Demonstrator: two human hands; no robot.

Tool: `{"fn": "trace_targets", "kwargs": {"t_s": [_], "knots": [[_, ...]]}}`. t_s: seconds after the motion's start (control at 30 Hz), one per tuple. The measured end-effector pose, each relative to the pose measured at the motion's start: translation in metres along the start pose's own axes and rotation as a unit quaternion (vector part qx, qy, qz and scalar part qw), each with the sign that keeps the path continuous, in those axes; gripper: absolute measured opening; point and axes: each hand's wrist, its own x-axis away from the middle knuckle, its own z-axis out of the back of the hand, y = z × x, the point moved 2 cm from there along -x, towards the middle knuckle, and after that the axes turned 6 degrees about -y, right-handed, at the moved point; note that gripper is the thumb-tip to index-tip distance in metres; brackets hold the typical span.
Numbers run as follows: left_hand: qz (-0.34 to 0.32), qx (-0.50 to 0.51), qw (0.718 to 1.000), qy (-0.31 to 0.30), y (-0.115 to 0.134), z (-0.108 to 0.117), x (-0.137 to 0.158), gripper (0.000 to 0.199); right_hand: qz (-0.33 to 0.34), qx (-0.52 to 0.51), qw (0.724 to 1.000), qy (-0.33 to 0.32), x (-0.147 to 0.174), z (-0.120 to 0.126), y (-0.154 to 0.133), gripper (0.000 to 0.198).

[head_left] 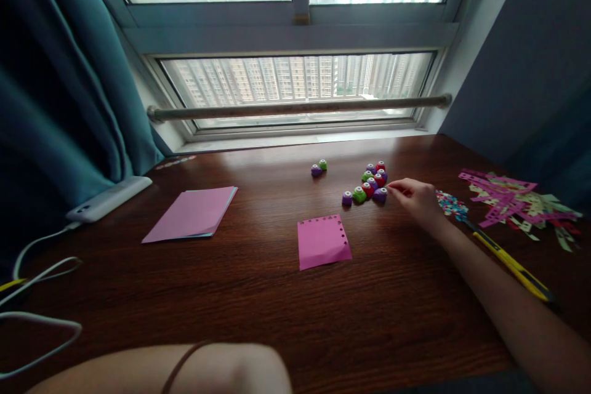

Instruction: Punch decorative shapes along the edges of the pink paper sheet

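Note:
My right hand (413,200) reaches in from the right, thumb and forefinger pinched at the edge of a purple craft punch (380,195). That punch looks tilted, at the near right of a cluster of small purple, green and red punches; a green punch (359,194) is among them. A pink paper square (322,246) lies in front of the cluster, with small punched holes along its top and right edges. My left arm (231,372), with a thin brown band, rests along the bottom edge. The fingers of my left hand are out of sight.
A stack of pink and bluish paper (194,212) lies left. Two punches (316,170) sit apart at the back. On the right are punched paper strips (517,200), tiny paper cutouts (451,204) and a yellow utility knife (510,263). A white power strip (111,198) with cables lies far left.

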Motion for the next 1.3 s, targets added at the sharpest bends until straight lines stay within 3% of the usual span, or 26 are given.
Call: {"fn": "trace_targets", "kwargs": {"t_s": [0.07,0.13,0.2,0.27,0.33,0.43,0.57,0.73,0.87,1.0,1.13,1.3], "knots": [[-0.041,0.010,0.999,0.023,-0.027,-0.012,-0.007,0.014,0.024,-0.006,0.999,-0.028,-0.009,-0.014,-0.014,0.016],[-0.062,0.020,0.997,0.041,-0.056,-0.023,-0.012,0.021,0.057,-0.005,0.996,-0.065,-0.025,-0.030,-0.031,0.017],[0.062,0.051,0.996,0.046,-0.087,-0.034,-0.013,0.022,0.087,0.009,0.992,-0.096,-0.047,-0.049,-0.049,0.017],[0.251,0.067,0.964,0.048,-0.111,-0.043,-0.008,0.033,0.110,0.033,0.985,-0.128,-0.074,-0.071,-0.066,0.018],[0.359,0.089,0.929,0.002,-0.123,-0.052,-0.001,0.046,0.133,0.063,0.976,-0.159,-0.102,-0.094,-0.079,0.027],[0.421,0.121,0.897,-0.062,-0.127,-0.059,0.006,0.064,0.159,0.096,0.960,-0.212,-0.134,-0.125,-0.090,0.032],[0.436,0.144,0.885,-0.079,-0.126,-0.058,0.007,0.064,0.158,0.110,0.947,-0.256,-0.147,-0.143,-0.093,0.009],[0.436,0.147,0.885,-0.073,-0.127,-0.055,0.007,0.055,0.142,0.063,0.966,-0.206,-0.110,-0.113,-0.104,0.014],[0.434,0.121,0.890,-0.074,-0.125,-0.056,0.006,0.048,0.149,-0.010,0.972,-0.182,-0.045,-0.063,-0.108,0.016],[0.435,0.075,0.894,-0.082,-0.122,-0.056,0.003,0.045,0.133,-0.158,0.959,-0.195,0.013,-0.028,-0.094,0.022],[0.430,0.032,0.900,-0.065,-0.120,-0.051,0.001,0.050,0.093,-0.179,0.963,-0.178,0.039,-0.022,-0.076,0.027],[0.319,0.119,0.935,-0.102,-0.118,-0.049,-0.002,0.055,0.084,-0.208,0.951,-0.211,0.046,-0.028,-0.068,0.024]]}}
